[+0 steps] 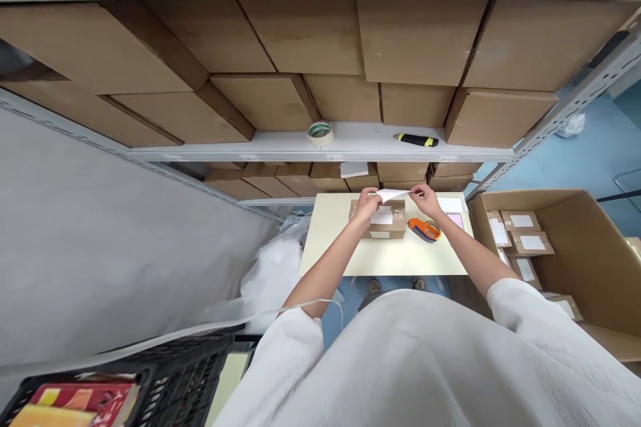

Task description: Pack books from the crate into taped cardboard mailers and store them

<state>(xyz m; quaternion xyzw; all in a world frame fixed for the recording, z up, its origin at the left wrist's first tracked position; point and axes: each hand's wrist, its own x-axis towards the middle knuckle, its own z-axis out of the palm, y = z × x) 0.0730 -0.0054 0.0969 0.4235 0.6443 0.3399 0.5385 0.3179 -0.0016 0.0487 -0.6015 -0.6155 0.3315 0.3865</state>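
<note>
A white paper label (393, 194) is stretched between my two hands, just above a small brown cardboard box (388, 232). My left hand (368, 205) pinches its left end over the box's top left side. At the other end, my right hand (424, 199) pinches the right corner, fingers closed. The box is taped and bears a white label (382, 216) on top. To its right on the pale table (325, 253) lies an orange and blue tape dispenser (424, 229). A phone-like item with a pinkish screen (455, 220) is partly hidden by my right forearm.
A shelf (360, 140) filled with cardboard boxes spans the front, holding a tape roll (320, 133) and a utility knife (416, 140). On the right stands a large open carton (591, 240) with several labelled boxes inside. Black crates (185, 373) and white plastic (275, 273) are at the left.
</note>
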